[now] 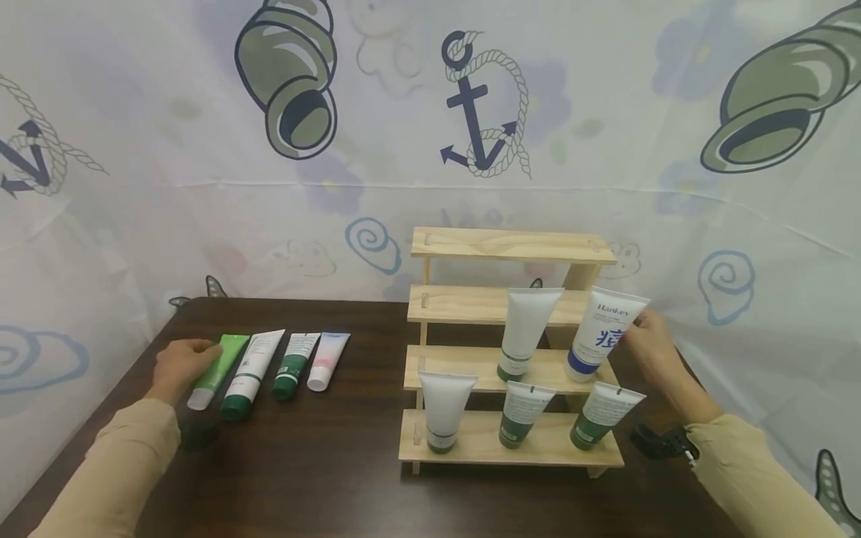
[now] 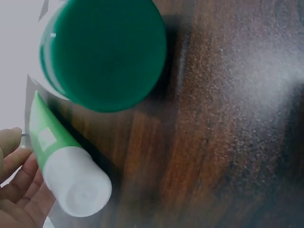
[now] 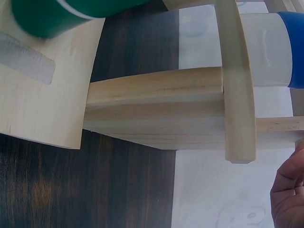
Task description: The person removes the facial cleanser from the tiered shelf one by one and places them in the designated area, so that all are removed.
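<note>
My left hand (image 1: pixel 180 366) is at the upper left edge of a light green tube (image 1: pixel 220 368), fingertips right at its side. In the left wrist view, fingers (image 2: pixel 19 175) lie beside this tube, which has a white cap (image 2: pixel 80 183). My right hand (image 1: pixel 652 347) is behind the upper right edge of a white Hankey tube (image 1: pixel 602 329) with a blue band, which stands tilted on the second step of a wooden rack (image 1: pixel 457 366). The right fingers are partly hidden behind that tube and cut off in the right wrist view; I cannot tell whether they grip it.
Beside the green tube lie a white tube with green cap (image 1: pixel 252 373), a green-and-white tube (image 1: pixel 294 366) and a pink-and-white tube (image 1: pixel 327 361). Several white and green tubes stand cap down on the rack's lower steps. A patterned cloth (image 1: pixel 403 149) hangs behind the dark table (image 1: pixel 303 478).
</note>
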Available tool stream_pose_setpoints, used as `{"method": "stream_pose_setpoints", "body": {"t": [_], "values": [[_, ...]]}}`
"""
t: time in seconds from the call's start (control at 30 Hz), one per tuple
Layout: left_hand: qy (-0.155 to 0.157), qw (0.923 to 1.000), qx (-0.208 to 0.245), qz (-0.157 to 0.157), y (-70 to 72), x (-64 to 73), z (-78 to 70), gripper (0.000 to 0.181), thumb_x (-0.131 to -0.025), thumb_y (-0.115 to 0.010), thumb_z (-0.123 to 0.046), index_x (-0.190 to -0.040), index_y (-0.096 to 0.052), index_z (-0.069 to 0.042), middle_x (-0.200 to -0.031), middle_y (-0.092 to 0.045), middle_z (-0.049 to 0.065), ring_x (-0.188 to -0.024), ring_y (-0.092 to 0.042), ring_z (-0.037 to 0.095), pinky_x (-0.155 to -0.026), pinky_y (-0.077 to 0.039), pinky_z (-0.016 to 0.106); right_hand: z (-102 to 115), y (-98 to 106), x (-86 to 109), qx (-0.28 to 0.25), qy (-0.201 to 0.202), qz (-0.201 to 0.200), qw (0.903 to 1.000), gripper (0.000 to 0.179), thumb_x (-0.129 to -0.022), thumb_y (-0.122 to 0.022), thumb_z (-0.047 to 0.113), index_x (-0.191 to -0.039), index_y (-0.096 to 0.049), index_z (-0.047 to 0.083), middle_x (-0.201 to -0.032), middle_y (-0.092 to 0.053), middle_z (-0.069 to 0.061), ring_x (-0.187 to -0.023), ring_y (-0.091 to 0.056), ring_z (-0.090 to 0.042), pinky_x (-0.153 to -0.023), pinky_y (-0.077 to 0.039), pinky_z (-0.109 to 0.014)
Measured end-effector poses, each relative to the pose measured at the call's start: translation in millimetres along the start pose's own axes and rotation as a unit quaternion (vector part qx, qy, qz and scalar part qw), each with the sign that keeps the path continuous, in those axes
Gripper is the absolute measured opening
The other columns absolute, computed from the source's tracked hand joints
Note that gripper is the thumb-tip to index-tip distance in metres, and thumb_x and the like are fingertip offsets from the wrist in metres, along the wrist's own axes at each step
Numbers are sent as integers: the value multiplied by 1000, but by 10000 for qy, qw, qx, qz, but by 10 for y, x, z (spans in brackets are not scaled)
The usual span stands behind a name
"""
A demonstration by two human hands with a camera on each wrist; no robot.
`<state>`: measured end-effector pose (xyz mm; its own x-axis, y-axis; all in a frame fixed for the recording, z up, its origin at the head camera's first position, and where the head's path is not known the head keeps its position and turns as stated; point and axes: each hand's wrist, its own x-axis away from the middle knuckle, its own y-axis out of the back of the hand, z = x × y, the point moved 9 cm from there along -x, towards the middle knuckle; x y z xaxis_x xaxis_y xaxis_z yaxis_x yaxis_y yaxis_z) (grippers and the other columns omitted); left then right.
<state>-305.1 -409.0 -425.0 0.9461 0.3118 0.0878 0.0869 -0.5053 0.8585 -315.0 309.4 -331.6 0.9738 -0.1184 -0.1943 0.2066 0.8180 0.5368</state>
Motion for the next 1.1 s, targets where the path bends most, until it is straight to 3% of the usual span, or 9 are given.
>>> {"method": "stream_pose_setpoints", "body": {"t": [0.2, 0.37, 0.43, 0.47, 0.6, 0.8, 0.87, 1.03, 1.1], "values": [[12, 9993, 190, -317, 79, 1, -181, 60, -98, -39, -41, -132, -45, 8, -131, -46, 33, -111, -45, 50, -83, -40, 58, 1, 30, 0, 69, 3, -33, 10000, 29, -94, -47, 13, -111, -54, -10, -76, -57, 13, -69, -53, -3, -61, -48, -24], [-528, 9933, 770, -683, 143, 70, -581, 56, -98, -42, -40, -134, -45, 4, -130, -49, 30, -119, -40, 50, -91, -32, 64, 14, 35, 6, 6, -12, -4, 10000, 31, -95, -48, 14, -113, -54, -10, -77, -57, 13, -71, -54, -2, -64, -49, -25], [-743, 9885, 1105, -718, 150, 132, -789, 56, -98, -44, -40, -136, -45, 2, -131, -50, 29, -120, -42, 48, -96, -35, 61, 29, 31, 6, -18, 21, -6, 10000, 30, -95, -49, 14, -112, -54, -10, -77, -57, 15, -71, -53, -1, -64, -49, -25], [-845, 9835, 1408, -754, 134, 132, -865, 55, -96, -48, -41, -135, -48, -2, -129, -54, 24, -117, -49, 41, -95, -42, 53, 34, 28, 3, -46, 34, -12, 10000, 30, -94, -49, 13, -111, -55, -11, -76, -57, 15, -70, -53, -1, -63, -49, -25], [-1390, 9689, 1998, -449, 87, 359, -1420, 55, -95, -51, -42, -136, -48, -5, -130, -54, 20, -110, -58, 33, -86, -53, 37, 42, 23, 2, -38, 54, -31, 10000, 28, -94, -49, 12, -110, -55, -10, -74, -55, 17, -70, -51, -2, -62, -48, -25], [-2277, 9380, 2599, 271, -37, 823, -2314, 49, -96, -53, -35, -135, -49, -5, -131, -55, 18, -113, -57, 31, -83, -52, 20, 29, 14, -4, -102, 21, -18, 9999, 29, -94, -49, 12, -112, -54, -10, -75, -56, 18, -71, -52, 0, -63, -49, -23], [-2478, 9261, 2802, 494, -101, 944, -2542, 46, -95, -55, -32, -133, -50, -6, -129, -57, 15, -112, -58, 27, -82, -52, 19, 21, 9, -1, -135, -21, 10, 9999, 30, -95, -49, 13, -113, -54, -11, -76, -56, 18, -71, -53, 0, -64, -50, -23], [-2864, 8951, 3267, 1004, -230, 1215, -3019, 42, -94, -58, -25, -131, -51, -5, -125, -59, 15, -108, -60, 25, -86, -53, 30, 15, 6, 11, -90, -80, 34, 9999, 33, -96, -48, 15, -115, -53, -11, -79, -58, 15, -72, -54, 1, -67, -51, -26], [-3009, 8872, 3318, 1110, -262, 1308, -3181, 41, -93, -59, -22, -130, -52, -5, -123, -59, 15, -107, -60, 25, -87, -53, 31, 16, 8, 12, -72, -79, 22, 9999, 33, -96, -48, 15, -116, -53, -11, -80, -60, 12, -72, -54, 0, -66, -51, -25]]}}
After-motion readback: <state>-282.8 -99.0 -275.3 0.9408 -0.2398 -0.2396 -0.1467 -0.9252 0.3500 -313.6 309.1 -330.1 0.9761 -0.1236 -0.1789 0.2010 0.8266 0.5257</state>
